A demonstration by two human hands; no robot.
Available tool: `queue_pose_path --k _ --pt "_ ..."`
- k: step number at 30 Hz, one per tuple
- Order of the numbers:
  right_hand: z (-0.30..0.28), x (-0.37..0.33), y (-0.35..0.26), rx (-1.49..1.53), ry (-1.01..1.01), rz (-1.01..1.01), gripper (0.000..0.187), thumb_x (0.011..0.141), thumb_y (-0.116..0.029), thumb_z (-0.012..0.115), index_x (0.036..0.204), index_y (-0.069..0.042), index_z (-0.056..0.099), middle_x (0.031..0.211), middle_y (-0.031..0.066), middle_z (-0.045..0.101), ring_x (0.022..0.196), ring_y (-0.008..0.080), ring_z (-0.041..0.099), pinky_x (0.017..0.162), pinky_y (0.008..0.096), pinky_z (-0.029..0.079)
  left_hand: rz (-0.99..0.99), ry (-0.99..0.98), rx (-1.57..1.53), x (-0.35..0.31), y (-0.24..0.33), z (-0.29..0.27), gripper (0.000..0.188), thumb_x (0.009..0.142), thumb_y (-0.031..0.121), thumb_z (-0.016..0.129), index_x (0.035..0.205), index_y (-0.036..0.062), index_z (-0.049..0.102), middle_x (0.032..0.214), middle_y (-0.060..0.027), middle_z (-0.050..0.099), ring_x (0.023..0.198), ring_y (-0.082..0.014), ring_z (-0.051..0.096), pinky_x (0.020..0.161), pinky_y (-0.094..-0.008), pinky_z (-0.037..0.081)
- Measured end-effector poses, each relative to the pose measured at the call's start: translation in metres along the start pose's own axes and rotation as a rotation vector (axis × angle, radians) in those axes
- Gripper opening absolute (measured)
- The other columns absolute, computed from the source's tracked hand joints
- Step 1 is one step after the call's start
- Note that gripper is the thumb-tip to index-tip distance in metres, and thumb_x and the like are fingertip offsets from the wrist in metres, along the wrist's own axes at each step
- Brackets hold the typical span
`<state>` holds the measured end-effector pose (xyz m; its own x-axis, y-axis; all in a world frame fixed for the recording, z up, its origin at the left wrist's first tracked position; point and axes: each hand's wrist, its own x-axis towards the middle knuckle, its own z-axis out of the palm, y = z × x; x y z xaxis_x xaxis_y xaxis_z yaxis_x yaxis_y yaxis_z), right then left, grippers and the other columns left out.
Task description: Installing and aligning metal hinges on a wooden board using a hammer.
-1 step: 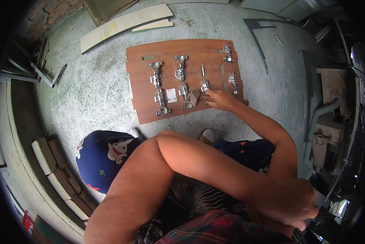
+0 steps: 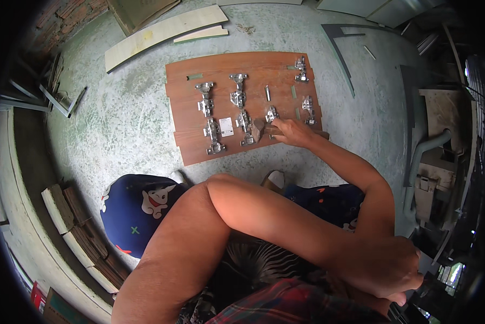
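Note:
My right hand (image 2: 291,133) is closed around the wooden handle of a hammer (image 2: 258,130), low over a brown wood-grain board (image 2: 191,154). The hammer head lies beside a column of silver cabinet hinges (image 2: 244,120). Just above my fingers is another hinge (image 2: 272,114), with a slim metal piece (image 2: 268,93) farther up. More hinges (image 2: 212,128) stand in a column at the left, and others (image 2: 307,109) along the right edge. My left hand (image 2: 385,264) is folded across to the right by my right elbow, fingers curled; their inner side is hidden.
Pale wooden strips (image 2: 167,35) lie on the concrete floor beyond the board. Dark angled frame pieces (image 2: 339,51) are at the far right. A machine with a grey hose (image 2: 428,146) stands right; stacked planks (image 2: 77,227) lie left. My knees flank the middle.

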<state>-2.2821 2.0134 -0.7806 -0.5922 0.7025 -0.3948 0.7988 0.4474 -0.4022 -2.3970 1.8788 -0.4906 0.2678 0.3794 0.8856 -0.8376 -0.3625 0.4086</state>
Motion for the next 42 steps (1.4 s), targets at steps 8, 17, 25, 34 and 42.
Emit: queue_pose_path --k 8,17,25,34,42 --pt "-0.004 -0.001 -0.001 0.011 -0.015 0.018 0.031 0.079 -0.02 0.069 0.101 -0.005 0.053 0.086 0.0213 0.065 0.082 0.0415 0.063 0.069 0.05 0.049 -0.111 -0.043 0.098 0.0 0.005 -0.004 0.038 0.071 0.033 0.073 0.061 -0.0001 0.06 0.05 -0.0079 0.053 0.056 -0.0242 0.058 0.056 -0.0375 0.045" --pt "-0.015 -0.005 -0.01 -0.04 -0.034 0.083 0.033 0.076 -0.018 0.07 0.102 -0.005 0.055 0.085 0.0214 0.065 0.083 0.0407 0.064 0.07 0.05 0.049 0.076 0.03 0.322 0.017 0.017 0.003 0.025 0.068 0.019 0.066 0.051 0.0077 0.052 0.047 -0.001 0.048 0.055 -0.0169 0.047 0.063 -0.0348 0.035" --pt "-0.026 0.0 -0.011 -0.148 0.06 0.002 0.031 0.076 -0.016 0.069 0.102 -0.007 0.054 0.089 0.0185 0.066 0.081 0.0385 0.065 0.068 0.0479 0.05 -0.149 0.254 1.006 0.024 0.044 0.055 0.01 0.064 0.006 0.058 0.055 0.0054 0.06 0.059 -0.0064 0.052 0.071 -0.0241 0.051 0.086 -0.0403 0.046" --pt "-0.097 0.0 -0.009 -0.284 0.099 0.361 0.027 0.083 -0.024 0.064 0.102 -0.008 0.053 0.09 0.0184 0.067 0.084 0.0373 0.065 0.072 0.048 0.051 0.027 0.404 0.641 0.04 0.05 -0.001 0.009 0.06 0.011 0.059 0.054 0.0063 0.061 0.06 -0.0053 0.055 0.07 -0.0223 0.052 0.079 -0.0359 0.045" --pt "-0.159 -0.044 0.046 -0.451 -0.105 0.606 0.026 0.084 -0.024 0.063 0.1 -0.005 0.058 0.095 0.0199 0.067 0.093 0.037 0.064 0.079 0.0463 0.05 -0.135 0.274 0.645 0.041 0.002 -0.013 0.011 0.069 0.014 0.06 0.061 0.0071 0.057 0.052 -0.0053 0.053 0.058 -0.0219 0.057 0.071 -0.037 0.044"
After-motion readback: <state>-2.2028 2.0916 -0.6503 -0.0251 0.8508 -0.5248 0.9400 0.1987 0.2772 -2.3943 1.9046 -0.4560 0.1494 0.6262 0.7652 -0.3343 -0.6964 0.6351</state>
